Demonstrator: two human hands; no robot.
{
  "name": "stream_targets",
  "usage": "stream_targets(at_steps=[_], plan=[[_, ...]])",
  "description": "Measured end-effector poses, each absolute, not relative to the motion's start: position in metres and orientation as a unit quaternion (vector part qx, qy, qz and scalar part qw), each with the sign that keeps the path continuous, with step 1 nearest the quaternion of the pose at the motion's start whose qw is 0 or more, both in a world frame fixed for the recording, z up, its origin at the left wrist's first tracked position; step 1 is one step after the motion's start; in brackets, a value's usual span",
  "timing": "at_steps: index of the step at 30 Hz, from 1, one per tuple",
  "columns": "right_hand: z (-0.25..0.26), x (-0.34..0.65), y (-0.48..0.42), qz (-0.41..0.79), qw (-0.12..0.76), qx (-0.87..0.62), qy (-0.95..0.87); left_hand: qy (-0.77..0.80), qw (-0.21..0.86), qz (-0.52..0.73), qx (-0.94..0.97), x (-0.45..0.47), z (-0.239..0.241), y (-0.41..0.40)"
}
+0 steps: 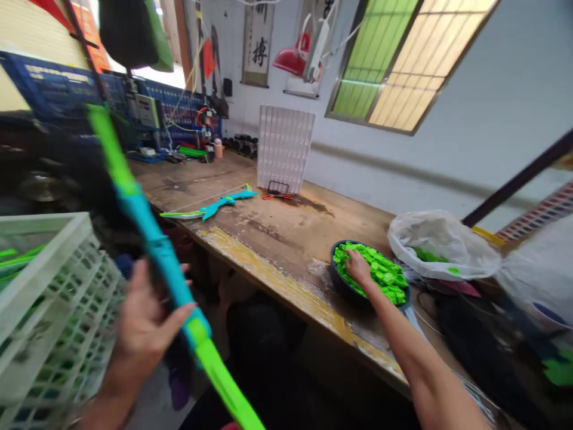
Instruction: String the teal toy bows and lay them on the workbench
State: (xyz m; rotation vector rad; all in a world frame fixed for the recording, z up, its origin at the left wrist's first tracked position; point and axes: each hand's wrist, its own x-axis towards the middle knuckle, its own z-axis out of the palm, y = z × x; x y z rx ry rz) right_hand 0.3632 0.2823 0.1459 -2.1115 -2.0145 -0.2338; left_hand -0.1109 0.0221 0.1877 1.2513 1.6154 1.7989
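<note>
My left hand (145, 322) grips a long green and teal toy bow (152, 245) by its teal middle, holding it tilted in the air beside the bench. My right hand (358, 267) reaches into a dark bowl (342, 285) heaped with several small bright green plastic pieces (378, 272), fingers curled down into the pile; what they hold is hidden. A second green and teal toy bow (215, 206) lies flat on the worn wooden workbench (277, 239).
A white lattice crate (49, 304) stands at the left with green parts inside. A clear plastic bag (441, 242) with green pieces lies right of the bowl. A white ribbed panel (284, 146) stands by the wall, red-handled scissors (276, 194) before it. Tools crowd the far end.
</note>
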Motion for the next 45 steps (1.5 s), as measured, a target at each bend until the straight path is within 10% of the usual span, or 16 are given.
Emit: stream_targets(at_steps=[13, 30, 40, 45], plan=[[0.110, 0.393, 0.311, -0.091, 0.173, -0.641, -0.743, 0.444, 0.480, 0.545, 0.525, -0.061, 0.101, 0.110], [0.127, 0.408, 0.300, -0.135, 0.334, -0.666, -0.653, 0.464, 0.226, 0.338, 0.787, -0.095, 0.118, 0.125], [0.164, 0.335, 0.233, 0.090, 0.533, -0.598, -0.592, 0.426, 0.234, 0.240, 0.840, -0.099, 0.110, 0.057], [0.185, 0.260, 0.163, 0.142, 0.429, -0.424, -0.785, 0.439, 0.238, 0.236, 0.834, -0.107, 0.106, 0.024]])
